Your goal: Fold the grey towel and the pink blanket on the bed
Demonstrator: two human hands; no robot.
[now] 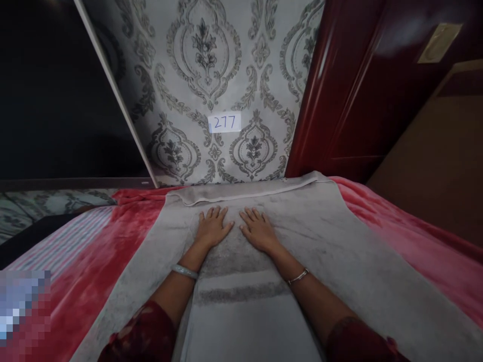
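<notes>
Hands: the left hand (212, 229) and right hand (258, 230) lie flat, fingers spread, palms down on a grey towel (332, 251) — side by side, thumbs nearly touching, holding nothing.
Towel: spread over a red blanket (113, 236) on the bed, its far edge folded back on itself just beyond the fingertips; a darker band crosses it between the forearms.
Wrists: a pale bangle (184, 271) on the left, a thin bracelet (298, 276) on the right; patterned maroon sleeves at the bottom edge.
Surroundings: patterned grey wallpaper (204, 65) rises straight ahead, bearing a small white label (224, 122) marked "277"; a dark red wooden door (354, 85) stands to the right, a dark panel (56, 90) to the left.
Open room: the towel runs broad and uncluttered to either side of the hands — red blanket shows past both its long edges.
Hard to make out: a striped cloth (71, 241) at far left is partly cut off; the lower left corner is pixelated; the dim brown area at right cannot be identified.
</notes>
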